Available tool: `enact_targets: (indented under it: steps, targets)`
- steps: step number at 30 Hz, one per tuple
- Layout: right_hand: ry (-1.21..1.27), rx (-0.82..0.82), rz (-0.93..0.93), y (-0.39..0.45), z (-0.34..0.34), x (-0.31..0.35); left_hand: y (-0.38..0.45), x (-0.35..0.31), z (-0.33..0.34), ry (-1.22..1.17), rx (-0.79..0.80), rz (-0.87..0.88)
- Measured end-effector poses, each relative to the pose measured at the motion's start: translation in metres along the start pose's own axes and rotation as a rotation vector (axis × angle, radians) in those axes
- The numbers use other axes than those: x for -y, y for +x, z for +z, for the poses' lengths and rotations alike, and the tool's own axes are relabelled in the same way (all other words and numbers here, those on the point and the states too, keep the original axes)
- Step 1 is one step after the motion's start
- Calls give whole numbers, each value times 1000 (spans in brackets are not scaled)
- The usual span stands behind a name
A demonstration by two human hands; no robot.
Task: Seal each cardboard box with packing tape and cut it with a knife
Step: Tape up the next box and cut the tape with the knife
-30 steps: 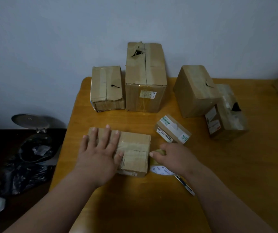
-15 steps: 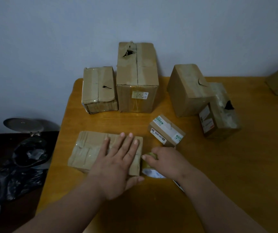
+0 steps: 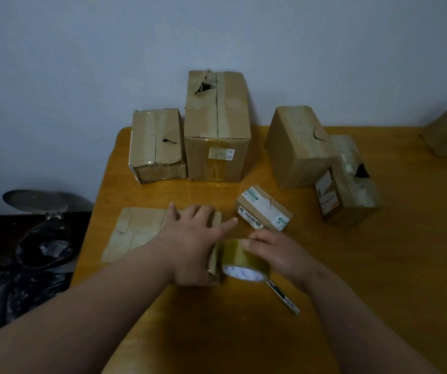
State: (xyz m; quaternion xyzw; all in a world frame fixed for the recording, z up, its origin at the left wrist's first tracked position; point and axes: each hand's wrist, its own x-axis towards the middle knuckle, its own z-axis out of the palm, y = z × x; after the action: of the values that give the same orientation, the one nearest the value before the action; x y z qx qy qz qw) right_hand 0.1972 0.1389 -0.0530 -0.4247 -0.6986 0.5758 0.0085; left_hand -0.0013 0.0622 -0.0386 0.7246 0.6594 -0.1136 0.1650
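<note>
We see a glossy, smooth wooden desk (image 3: 378,265), matt brown cardboard boxes (image 3: 217,136) under shiny clear tape, a glossy translucent tape roll (image 3: 239,259), and crinkled black plastic bag (image 3: 14,290).

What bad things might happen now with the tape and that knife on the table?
1. The knife lies right under the right hand's wrist, so the arm might bump it or get nicked.
2. The flat box sits near the table's left edge; the left hand pressing on it could push it off.
3. The tape roll might stick crooked if it is pulled unevenly.
</note>
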Motion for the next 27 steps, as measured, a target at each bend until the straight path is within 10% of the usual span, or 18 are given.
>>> enact_targets:
  steps: [8, 19, 27]
  targets:
    - [829, 206, -356, -11, -45, 43, -34, 6, -27, -906, -288, 21]
    - [-348, -151, -371, -8, -61, 85, -84, 37, 24, -1066, -268, -103]
    - [-495, -49, -77, 14, -22, 46, -98, 53, 24, -960, -56, -169]
